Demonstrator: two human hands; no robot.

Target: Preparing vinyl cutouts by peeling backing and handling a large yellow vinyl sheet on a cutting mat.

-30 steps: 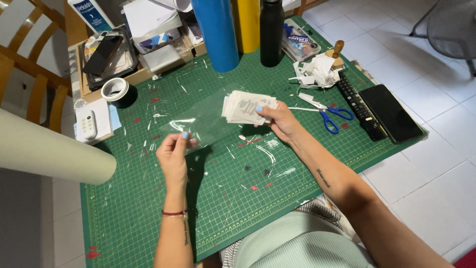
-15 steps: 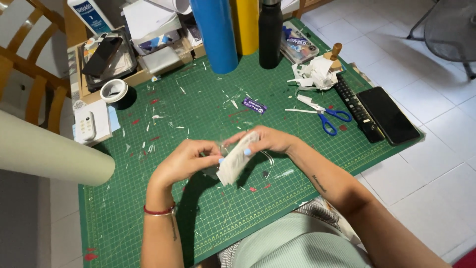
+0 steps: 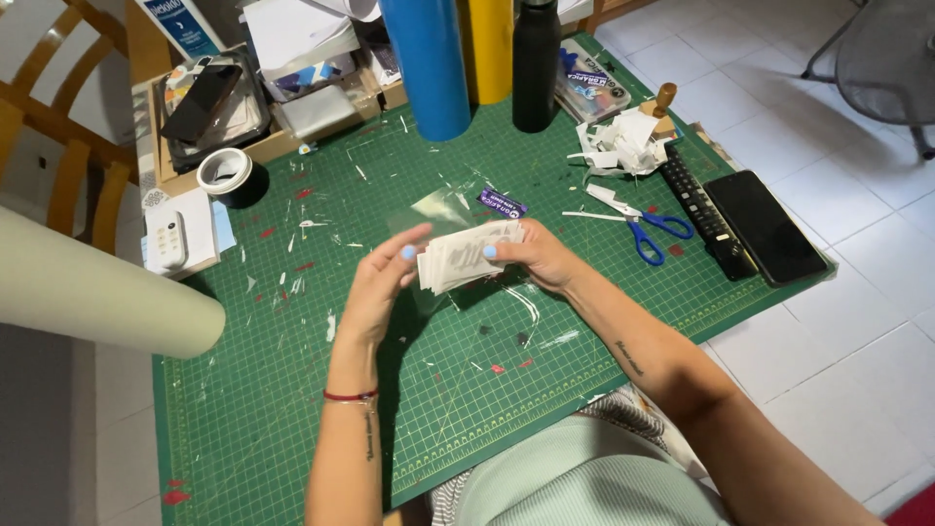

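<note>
While both hands meet mid-table | right hand (image 3: pixel 541 258) fingers grip sticker stack (image 3: pixel 467 255) | left hand (image 3: pixel 378 287) fingers pinch its clear sleeve (image 3: pixel 429 209) | scissors (image 3: pixel 638 226) toward right edge

Small purple label (image 3: pixel 502 203) on green mat (image 3: pixel 292 409) — dark phone screen (image 3: pixel 777 226) at right edge

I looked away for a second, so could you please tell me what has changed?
Both hands came together: the right hand brought its stack of white stickers toward the middle, and the left hand joined it with the clear sleeve. Scissors and phone stayed put.
</note>
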